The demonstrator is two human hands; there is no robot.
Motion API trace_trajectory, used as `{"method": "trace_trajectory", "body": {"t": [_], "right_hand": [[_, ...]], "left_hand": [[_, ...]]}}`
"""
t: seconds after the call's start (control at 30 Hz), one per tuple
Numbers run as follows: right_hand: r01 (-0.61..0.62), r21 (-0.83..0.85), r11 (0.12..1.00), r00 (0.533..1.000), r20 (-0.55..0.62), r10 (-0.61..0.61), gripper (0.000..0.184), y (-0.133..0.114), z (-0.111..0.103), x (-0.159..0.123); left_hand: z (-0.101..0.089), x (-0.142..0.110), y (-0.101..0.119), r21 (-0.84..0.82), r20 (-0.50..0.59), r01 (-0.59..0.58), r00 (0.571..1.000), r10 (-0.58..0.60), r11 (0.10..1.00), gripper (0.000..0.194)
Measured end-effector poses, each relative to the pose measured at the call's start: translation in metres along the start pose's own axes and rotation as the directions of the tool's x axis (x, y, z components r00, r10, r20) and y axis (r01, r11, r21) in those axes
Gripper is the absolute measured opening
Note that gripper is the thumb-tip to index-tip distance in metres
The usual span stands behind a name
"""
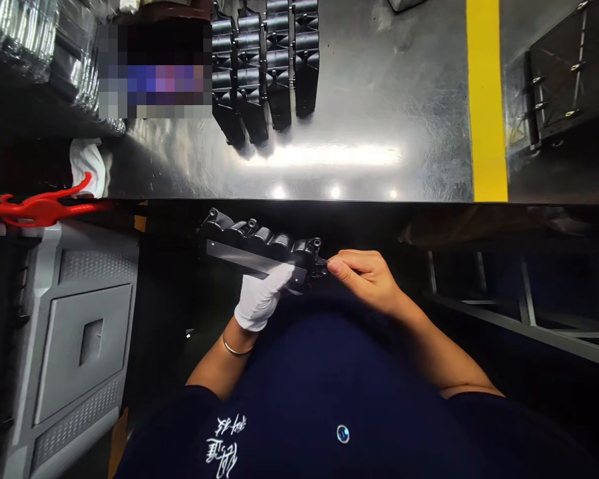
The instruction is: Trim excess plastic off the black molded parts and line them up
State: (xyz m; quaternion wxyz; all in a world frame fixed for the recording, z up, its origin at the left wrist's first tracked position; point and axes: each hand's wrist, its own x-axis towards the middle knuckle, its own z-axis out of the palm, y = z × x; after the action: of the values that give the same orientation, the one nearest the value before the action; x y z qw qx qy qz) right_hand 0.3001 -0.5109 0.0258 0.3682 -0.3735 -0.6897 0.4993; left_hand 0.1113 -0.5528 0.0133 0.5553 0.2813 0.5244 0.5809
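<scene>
A black moulded plastic part (259, 247) with a row of rounded humps and small screw bosses is held in front of my body, below the table edge. My left hand (264, 298), in a white glove, is closed around it, the thumb lying over the flat strip along its near side. At the part's right end, my bare right hand (364, 276) pinches with thumb and forefinger. Whether the fingertips grip the part's end or a small piece there is too small to make out.
Several similar black parts (278, 66) stand in rows on the metal table (379, 120). A yellow stripe (486, 100) crosses it at right, beside a dark ribbed panel (574, 80). Plastic-wrapped stacks (24, 40), a white cloth (88, 166), a red tool (44, 207) and a grey crate (84, 339) are at left.
</scene>
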Motion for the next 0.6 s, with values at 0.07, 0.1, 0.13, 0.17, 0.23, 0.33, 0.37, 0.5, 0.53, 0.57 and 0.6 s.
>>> {"method": "trace_trajectory", "body": {"t": [0.07, 0.1, 0.13, 0.17, 0.23, 0.33, 0.37, 0.5, 0.53, 0.57, 0.6], "right_hand": [[-0.005, -0.005, 1.000, 1.000, 0.026, 0.005, 0.031, -0.001, 0.000, 0.002], [-0.010, -0.004, 1.000, 0.999, 0.039, 0.010, 0.031, -0.002, 0.000, 0.002], [-0.016, 0.000, 1.000, 0.999, 0.052, 0.016, 0.032, -0.002, 0.000, 0.003], [-0.027, 0.004, 1.000, 0.998, 0.064, 0.027, 0.033, -0.002, 0.000, 0.003], [-0.063, 0.017, 0.998, 0.994, 0.088, 0.061, 0.035, -0.002, -0.001, 0.004], [-0.130, 0.056, 0.990, 0.987, 0.106, 0.124, 0.039, -0.002, -0.003, 0.005], [-0.150, 0.072, 0.986, 0.983, 0.114, 0.141, 0.040, -0.002, -0.004, 0.005], [-0.198, 0.110, 0.974, 0.973, 0.139, 0.182, 0.039, 0.002, -0.006, 0.004], [-0.204, 0.109, 0.973, 0.972, 0.139, 0.188, 0.039, 0.004, -0.006, 0.004], [-0.202, 0.100, 0.974, 0.974, 0.126, 0.189, 0.038, 0.007, -0.005, 0.003], [-0.185, 0.076, 0.980, 0.979, 0.098, 0.177, 0.037, 0.010, -0.003, 0.002]], "left_hand": [[-0.003, 0.001, -0.001, 0.066, 0.030, -0.014, 0.999, 0.013, 0.998, 0.057], [-0.004, 0.001, -0.001, 0.099, 0.043, -0.021, 0.999, 0.017, 0.995, 0.056], [-0.004, 0.001, -0.001, 0.128, 0.053, -0.030, 0.998, 0.023, 0.991, 0.056], [-0.005, 0.001, -0.001, 0.154, 0.062, -0.040, 0.998, 0.030, 0.987, 0.056], [-0.006, 0.001, -0.001, 0.194, 0.076, -0.054, 0.996, 0.040, 0.980, 0.057], [-0.010, 0.001, -0.004, 0.228, 0.094, -0.081, 0.994, 0.061, 0.970, 0.057], [-0.011, 0.000, -0.004, 0.232, 0.103, -0.092, 0.992, 0.070, 0.968, 0.057], [-0.013, 0.000, -0.005, 0.241, 0.137, -0.094, 0.989, 0.062, 0.966, 0.060], [-0.012, 0.000, -0.004, 0.247, 0.138, -0.085, 0.989, 0.051, 0.965, 0.060], [-0.011, -0.001, -0.003, 0.250, 0.132, -0.071, 0.990, 0.039, 0.966, 0.059], [-0.009, -0.001, -0.002, 0.246, 0.118, -0.057, 0.993, 0.029, 0.967, 0.057]]}}
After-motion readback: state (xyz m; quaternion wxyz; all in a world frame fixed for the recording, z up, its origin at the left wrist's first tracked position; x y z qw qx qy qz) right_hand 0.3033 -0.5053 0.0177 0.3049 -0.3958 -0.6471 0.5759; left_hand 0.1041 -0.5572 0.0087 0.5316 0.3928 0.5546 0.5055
